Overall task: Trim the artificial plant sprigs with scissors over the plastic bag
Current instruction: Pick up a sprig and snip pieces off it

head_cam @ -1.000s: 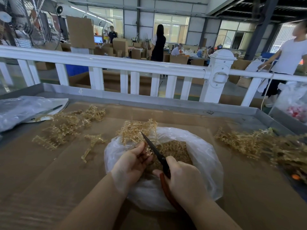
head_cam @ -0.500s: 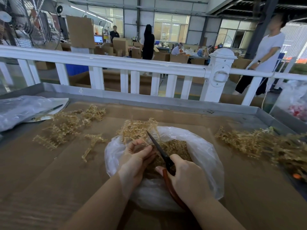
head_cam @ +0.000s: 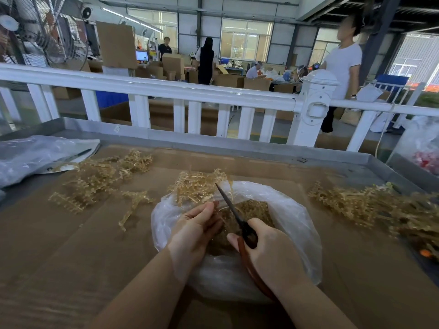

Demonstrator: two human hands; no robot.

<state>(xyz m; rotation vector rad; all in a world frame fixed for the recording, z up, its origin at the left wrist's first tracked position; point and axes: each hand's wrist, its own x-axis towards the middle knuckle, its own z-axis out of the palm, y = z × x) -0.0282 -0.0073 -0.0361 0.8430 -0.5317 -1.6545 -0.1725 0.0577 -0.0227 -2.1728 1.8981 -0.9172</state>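
Reddish-brown handles of the scissors (head_cam: 247,236) sat inside the right hand (head_cam: 273,255), whose grip was closed around them, the dark blades nearly together and pointing up and away over the plastic bag (head_cam: 299,224). The left hand (head_cam: 197,231) was curled, fingers bent inward beside the blades, apparently pinching a sprig over the bag's mouth; exactly what it held was hard to make out. A sprig cluster (head_cam: 197,188) rested on the bag's far rim. Inside lay a mound of golden trimmings (head_cam: 251,210), so a fair share seemed done. On the cardboard-covered surface (head_cam: 71,257), a left pile (head_cam: 99,176) lay well apart, and a larger right pile (head_cam: 370,207) suggested much trimming remained.
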